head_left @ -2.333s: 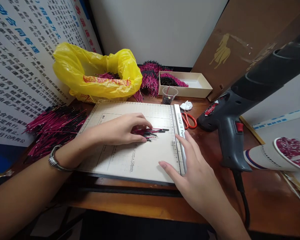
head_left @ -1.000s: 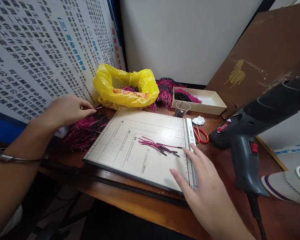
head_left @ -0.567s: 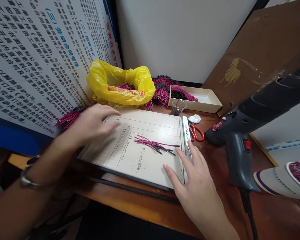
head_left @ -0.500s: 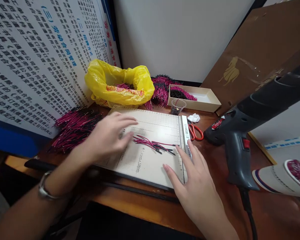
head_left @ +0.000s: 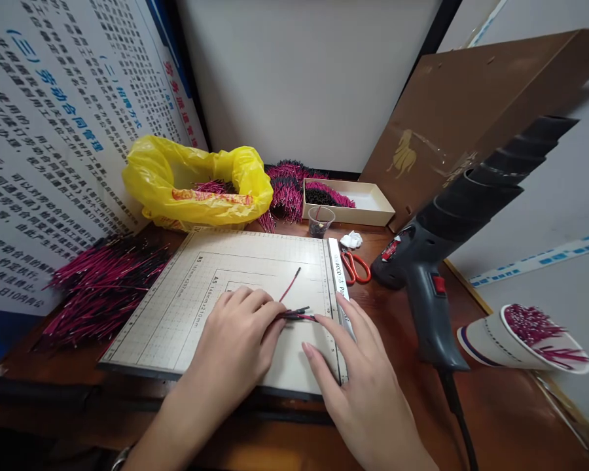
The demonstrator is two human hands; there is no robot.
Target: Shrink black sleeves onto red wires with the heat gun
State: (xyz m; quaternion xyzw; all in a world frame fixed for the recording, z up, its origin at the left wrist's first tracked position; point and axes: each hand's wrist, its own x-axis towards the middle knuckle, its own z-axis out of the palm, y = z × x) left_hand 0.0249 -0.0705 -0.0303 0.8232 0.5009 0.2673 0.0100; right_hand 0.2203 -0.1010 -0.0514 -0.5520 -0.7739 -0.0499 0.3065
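My left hand (head_left: 243, 327) is closed over a small bunch of red and black wires (head_left: 299, 314) on the cutting board (head_left: 177, 314). The black ends stick out to the right of its fingers. A single wire (head_left: 290, 283) lies slanted just above the bunch. My right hand (head_left: 360, 366) rests at the board's right side, thumb and fingers apart, one fingertip at the tips of the bunch. Nothing shows in its grasp.
A yellow bag-lined container (head_left: 211, 209), wire piles (head_left: 108, 288), a shallow box (head_left: 373, 209), a small plastic cup (head_left: 320, 222) and red scissors (head_left: 356, 268) surround the board. A heat gun (head_left: 432, 288) and a paper cup of wires (head_left: 495, 347) are at right.
My left hand has come down to the right and closed on the wires. One wire now lies apart from the bunch. The view has shifted, moving the surroundings left.
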